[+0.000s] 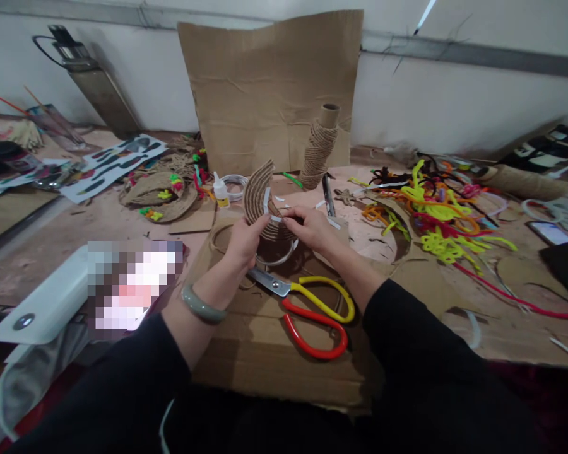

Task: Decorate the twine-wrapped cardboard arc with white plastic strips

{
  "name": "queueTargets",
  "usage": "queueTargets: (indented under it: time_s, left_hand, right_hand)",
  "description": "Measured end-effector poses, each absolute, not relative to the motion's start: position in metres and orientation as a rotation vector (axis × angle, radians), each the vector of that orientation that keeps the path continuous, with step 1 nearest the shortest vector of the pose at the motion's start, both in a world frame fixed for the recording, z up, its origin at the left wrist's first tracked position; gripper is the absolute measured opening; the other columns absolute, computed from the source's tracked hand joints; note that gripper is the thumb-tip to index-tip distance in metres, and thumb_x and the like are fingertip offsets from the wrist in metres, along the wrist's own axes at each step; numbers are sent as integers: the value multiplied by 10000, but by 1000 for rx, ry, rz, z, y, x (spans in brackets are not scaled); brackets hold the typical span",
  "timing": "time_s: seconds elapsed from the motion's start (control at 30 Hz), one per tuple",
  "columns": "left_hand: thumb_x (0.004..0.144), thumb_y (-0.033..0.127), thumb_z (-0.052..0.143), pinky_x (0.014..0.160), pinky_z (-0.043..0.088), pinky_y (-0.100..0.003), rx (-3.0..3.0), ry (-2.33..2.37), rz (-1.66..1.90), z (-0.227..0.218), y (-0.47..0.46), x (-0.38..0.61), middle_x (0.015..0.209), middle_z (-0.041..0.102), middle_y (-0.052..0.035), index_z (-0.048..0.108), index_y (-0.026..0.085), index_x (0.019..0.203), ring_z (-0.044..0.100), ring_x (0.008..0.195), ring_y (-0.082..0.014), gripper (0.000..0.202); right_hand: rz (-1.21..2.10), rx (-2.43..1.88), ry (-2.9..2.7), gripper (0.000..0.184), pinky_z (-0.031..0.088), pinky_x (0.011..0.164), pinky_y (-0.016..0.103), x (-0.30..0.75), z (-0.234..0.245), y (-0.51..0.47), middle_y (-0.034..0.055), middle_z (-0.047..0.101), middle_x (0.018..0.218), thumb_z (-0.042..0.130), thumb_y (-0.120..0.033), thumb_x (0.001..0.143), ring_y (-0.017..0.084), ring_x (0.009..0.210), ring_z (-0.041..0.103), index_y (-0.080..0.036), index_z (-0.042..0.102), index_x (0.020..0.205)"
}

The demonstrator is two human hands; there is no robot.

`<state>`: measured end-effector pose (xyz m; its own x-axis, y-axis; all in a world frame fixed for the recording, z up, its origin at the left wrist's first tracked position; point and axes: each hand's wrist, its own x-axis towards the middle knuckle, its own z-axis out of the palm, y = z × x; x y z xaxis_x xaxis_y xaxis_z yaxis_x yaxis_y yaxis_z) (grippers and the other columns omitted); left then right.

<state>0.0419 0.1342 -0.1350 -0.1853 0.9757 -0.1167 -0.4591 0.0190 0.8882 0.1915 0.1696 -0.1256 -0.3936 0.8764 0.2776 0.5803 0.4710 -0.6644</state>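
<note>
Nearest, red-and-yellow scissors (307, 309) lie on the tabletop (502, 328). Just beyond, the left hand (246, 239) pinches an upright curved cardboard piece (257, 192); the right hand (312, 228) grips what seems a white strip (277, 219) on it. Farther, a twine-wrapped tube (319, 148) stands.

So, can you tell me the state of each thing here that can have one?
Left hand: closed on the curved cardboard piece, holding it upright.
Right hand: pinching the same piece.
Scissors: shut, lying flat.
Glue bottle: upright, cap on.
Twine tube: standing, partly wrapped.
Cardboard sheet: leaning against the wall.
Pipe cleaners: tangled heap.
</note>
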Motion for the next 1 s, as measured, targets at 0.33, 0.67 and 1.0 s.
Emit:
queueTargets:
  time_s: [0.33,0.67,1.0]
  left_hand:
    - [552,270,783,674,516,-298,697,1105,1487,-136,131,45,754,711,-49,696,124,782,641,655,-169,287]
    - [548,294,783,735,543,-324,731,1119,1522,-134,131,45,817,731,-60,700,128,834,670,729,-195,341]
    - [586,282,765,760,529,-319,713,1025,1585,-137,134,45,817,716,-43,687,138,837,654,726,-176,300]
  right_hand:
    - [638,-1188,-2104,235,463,737,307,192,-126,163,38,715,864,509,-229,814,177,775,629,-183,706,933]
    - [727,-1101,-2056,267,480,807,347,188,-123,160,72,705,975,495,-222,806,193,868,638,-158,656,1010]
    - [353,-954,-2018,52,432,960,419,188,-127,160,116,642,1059,529,-165,763,238,1103,569,-203,557,783]
